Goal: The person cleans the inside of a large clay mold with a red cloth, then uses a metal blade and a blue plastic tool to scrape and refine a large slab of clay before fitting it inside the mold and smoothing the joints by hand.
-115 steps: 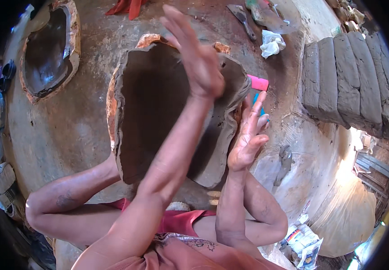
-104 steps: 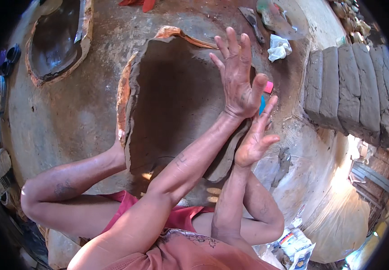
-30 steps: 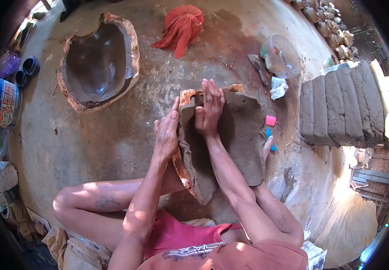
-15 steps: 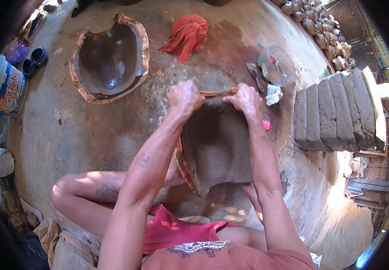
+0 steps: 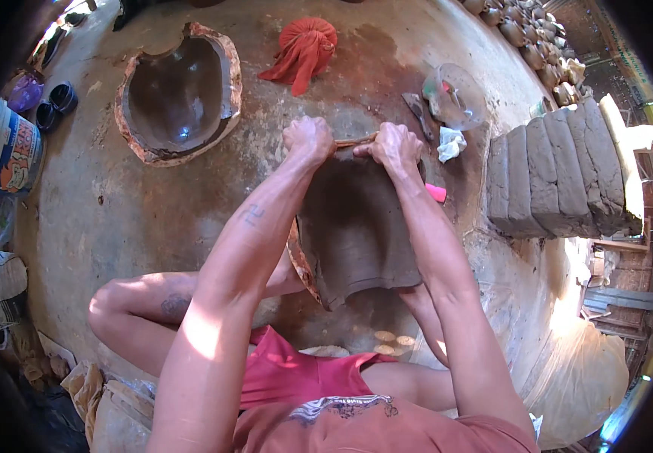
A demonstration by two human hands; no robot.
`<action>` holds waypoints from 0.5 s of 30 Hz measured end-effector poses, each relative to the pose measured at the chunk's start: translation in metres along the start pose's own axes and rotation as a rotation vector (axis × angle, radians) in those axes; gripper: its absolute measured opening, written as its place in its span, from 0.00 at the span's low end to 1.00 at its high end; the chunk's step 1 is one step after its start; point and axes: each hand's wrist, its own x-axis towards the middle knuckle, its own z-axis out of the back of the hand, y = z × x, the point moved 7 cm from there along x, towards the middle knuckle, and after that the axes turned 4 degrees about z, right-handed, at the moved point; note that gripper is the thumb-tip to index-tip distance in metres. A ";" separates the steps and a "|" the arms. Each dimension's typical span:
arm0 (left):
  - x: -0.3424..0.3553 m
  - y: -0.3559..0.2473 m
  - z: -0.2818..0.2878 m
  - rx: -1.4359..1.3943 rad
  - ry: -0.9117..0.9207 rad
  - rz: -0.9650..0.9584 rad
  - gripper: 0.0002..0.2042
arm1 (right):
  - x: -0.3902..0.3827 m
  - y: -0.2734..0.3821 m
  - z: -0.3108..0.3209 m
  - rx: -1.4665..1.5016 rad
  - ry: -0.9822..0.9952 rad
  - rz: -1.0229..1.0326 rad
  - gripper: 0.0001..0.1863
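Observation:
A grey sheet of clay lies curved inside a rough orange-rimmed mould between my bent legs. At its far edge my left hand grips the upper left corner with curled fingers. Opposite it, my right hand is closed over the upper right of that same edge, thumb against the clay. Much of the mould is hidden under the clay and behind my forearms. A pink piece shows just right of my right forearm.
A second clay-lined mould sits back left, beside a red cloth bundle. At right are stacked clay slabs, a translucent tub, a flat scraper and a white crumpled bag. A bucket and dark cups stand left.
Both hands went from flat, open palms on the clay to gripping its far rim. Over the last half second they and the mould shifted slightly up and left in view.

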 end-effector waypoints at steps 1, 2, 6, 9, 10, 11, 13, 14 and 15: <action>0.005 -0.005 0.004 0.003 -0.032 -0.019 0.21 | 0.003 0.002 0.003 -0.004 -0.015 0.008 0.39; 0.004 -0.004 0.002 0.002 -0.044 -0.029 0.21 | 0.005 0.004 0.005 -0.008 -0.029 0.015 0.40; 0.000 0.005 0.010 0.026 -0.076 -0.077 0.20 | 0.006 0.014 0.002 -0.043 -0.045 0.086 0.44; 0.007 -0.018 0.011 0.052 -0.077 -0.087 0.18 | 0.007 0.008 0.016 -0.094 -0.185 0.057 0.45; 0.009 -0.019 0.002 0.053 -0.059 -0.083 0.18 | 0.005 0.007 0.013 -0.097 -0.167 0.055 0.45; 0.009 -0.021 -0.004 0.074 -0.077 -0.095 0.18 | 0.003 0.004 0.011 -0.084 -0.131 0.034 0.44; 0.015 0.001 -0.002 0.142 -0.100 -0.082 0.19 | 0.014 0.024 -0.008 -0.001 -0.103 0.050 0.43; 0.015 0.023 -0.011 0.174 -0.101 -0.063 0.19 | 0.009 0.040 -0.026 0.032 -0.094 0.064 0.43; 0.011 0.000 -0.009 0.109 -0.097 -0.121 0.20 | 0.006 0.022 -0.005 -0.065 -0.116 0.052 0.45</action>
